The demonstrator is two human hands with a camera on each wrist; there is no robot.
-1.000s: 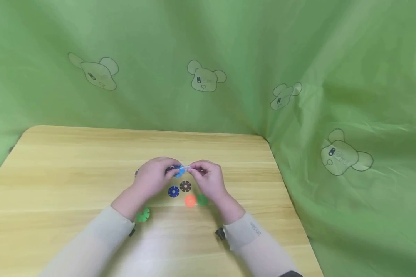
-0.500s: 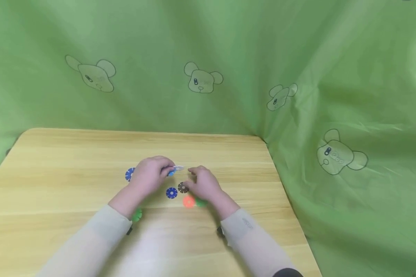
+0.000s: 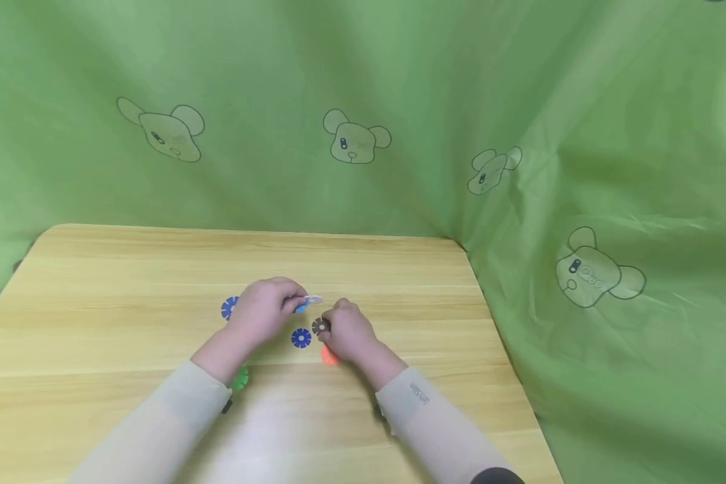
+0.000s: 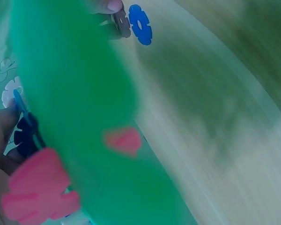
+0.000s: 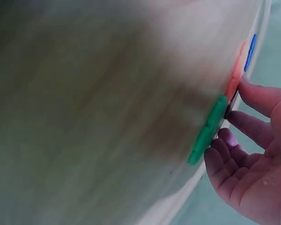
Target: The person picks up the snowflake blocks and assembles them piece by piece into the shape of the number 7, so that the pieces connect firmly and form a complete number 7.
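Note:
My left hand [image 3: 265,306] pinches joined, notched plastic snowflake discs. A pale white disc [image 3: 316,299] and a light blue disc [image 3: 301,308] show past its fingertips. The left wrist view adds a dark blue disc [image 4: 27,137] in that grip and a pink disc [image 4: 40,190] overlapping the hand; whether the pink one is joined on, I cannot tell. My right hand [image 3: 349,329] has thumb and index finger on the edges of a brown disc [image 3: 319,327] at the table. Beneath or beside its other fingers is a green disc [image 5: 208,131], hidden in the head view.
On the wooden table [image 3: 127,302] lie a dark blue disc [image 3: 301,338], an orange disc [image 3: 329,355] partly under the right hand, another blue disc [image 3: 228,307] beyond the left hand, and a green disc [image 3: 240,378] by the left cuff. A green curtain [image 3: 266,188] encloses the back and right.
The right hand has let go of the pale disc at the left hand's fingertips and moved down to the brown disc. My left hand has stayed nearly in place with its discs.

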